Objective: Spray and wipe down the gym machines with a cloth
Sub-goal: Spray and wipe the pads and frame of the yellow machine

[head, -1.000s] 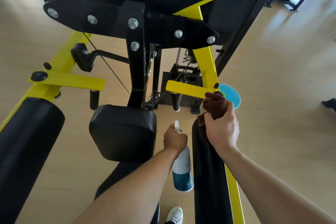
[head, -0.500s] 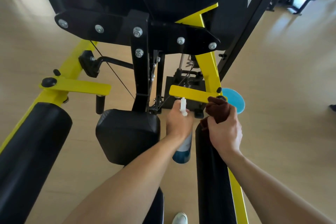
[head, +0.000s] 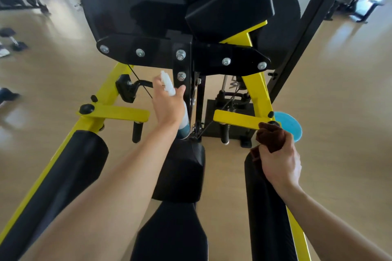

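A black-and-yellow gym machine (head: 256, 91) fills the view, with a large black back pad (head: 148, 2) above and a small black pad (head: 180, 171) in the middle. My left hand (head: 167, 106) grips a white spray bottle (head: 168, 85) with a teal base, raised in front of the black centre post, nozzle pointing up and left. My right hand (head: 280, 165) holds a brown cloth (head: 269, 137) bunched against the top of the right black roller pad (head: 267, 207), just below the right yellow bracket (head: 235, 119).
A left black roller pad (head: 55, 186) and left yellow bracket (head: 118, 112) mirror the right side. A blue disc (head: 289, 126) lies on the wooden floor beyond the cloth. Dumbbells (head: 12, 39) sit at far left, other machines at the back.
My left hand has lifted the spray bottle up and to the left, from beside the right roller to the centre post. The view has tilted upward. My right hand stays with the cloth on the roller.
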